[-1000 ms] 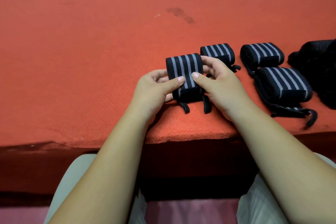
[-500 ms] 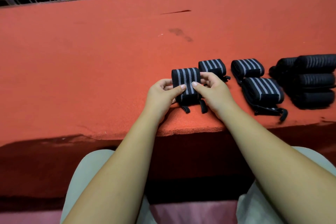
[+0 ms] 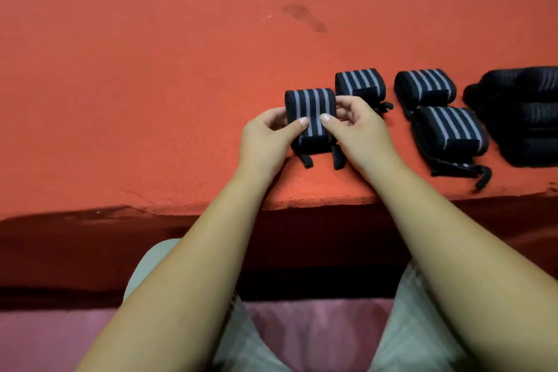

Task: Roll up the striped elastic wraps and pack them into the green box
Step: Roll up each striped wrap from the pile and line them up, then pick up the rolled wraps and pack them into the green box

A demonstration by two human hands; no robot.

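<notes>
A rolled black wrap with grey stripes (image 3: 311, 106) sits near the front edge of the red felt table (image 3: 151, 84). My left hand (image 3: 267, 139) grips its left side and my right hand (image 3: 356, 130) grips its right side, both thumbs pressed on top. Two black loop ends hang out below the roll. To the right lie three more rolled striped wraps: one behind my right hand (image 3: 360, 84), one further right (image 3: 425, 89), one nearer me (image 3: 450, 130). No green box is in view.
A pile of dark wraps (image 3: 525, 115) lies at the right edge of the view. The table's front edge (image 3: 317, 201) runs just below my wrists, with my knees under it. A dark stain (image 3: 305, 16) marks the felt further back.
The view tilted down and closer; the railing at the back has left the view. Both hands keep the same hold on the roll, which stays in place.
</notes>
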